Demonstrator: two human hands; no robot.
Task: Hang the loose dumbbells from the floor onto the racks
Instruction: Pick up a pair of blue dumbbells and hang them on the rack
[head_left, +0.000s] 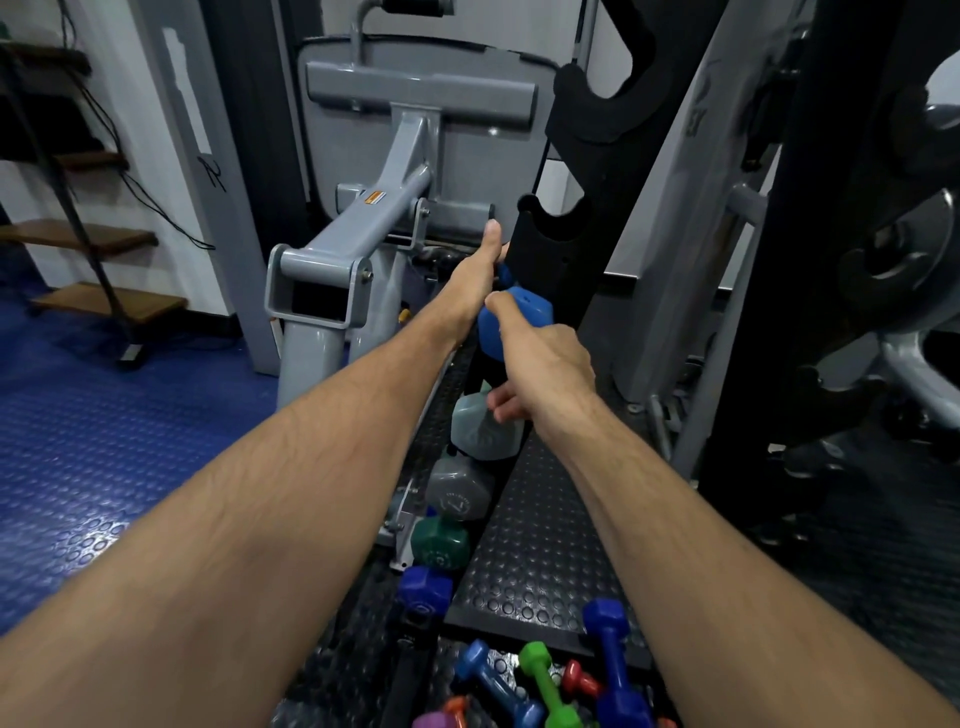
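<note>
A blue dumbbell (511, 317) is held against the black slotted rack (566, 244), just below an open slot. My right hand (540, 364) grips its near end from the side. My left hand (480, 265) reaches past its far end, thumb up beside the rack's edge; its fingers are hidden behind the rack and dumbbell. Below on the rack hang a pale teal dumbbell (480, 428), a grey one (460, 493), a green one (439, 543) and a purple one (426, 592). Several loose coloured dumbbells (550, 686) lie on the floor at the bottom.
A grey exercise machine (343, 260) stands just left of the rack. Another dark rack with weight plates (893, 249) fills the right side. A black studded mat (540, 551) lies by the rack; blue rubber flooring (104, 441) spreads left, with wooden steps (104, 306) beyond.
</note>
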